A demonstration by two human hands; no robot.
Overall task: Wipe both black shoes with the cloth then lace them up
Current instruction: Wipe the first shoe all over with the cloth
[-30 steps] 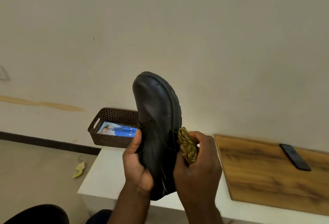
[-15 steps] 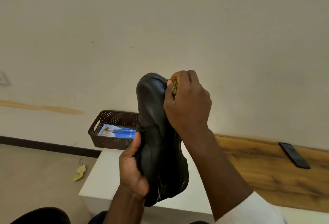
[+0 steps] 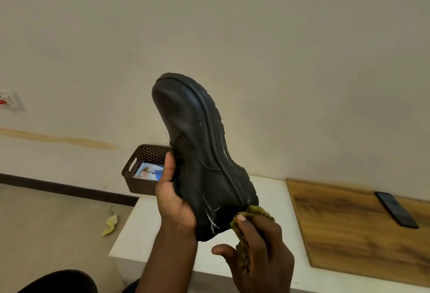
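Note:
A black shoe (image 3: 197, 153) is held up in front of me, toe pointing up, its side and sole edge facing me with white scuff marks near the heel. My left hand (image 3: 173, 196) grips it from the left at the opening. My right hand (image 3: 258, 251) holds a bunched yellow-green cloth (image 3: 243, 225) against the heel end of the shoe. A second dark shoe-like shape (image 3: 62, 281) shows at the bottom left corner, mostly cut off.
A white table (image 3: 130, 230) stands below the hands. On it sit a brown perforated basket (image 3: 142, 167) with a picture inside, a wooden board (image 3: 349, 227), and a black phone (image 3: 396, 209). A yellow scrap (image 3: 109, 225) lies on the floor to the left.
My right hand with the cloth has swept from the toe down to the heel. The shoe has turned so its side and sole edge face me.

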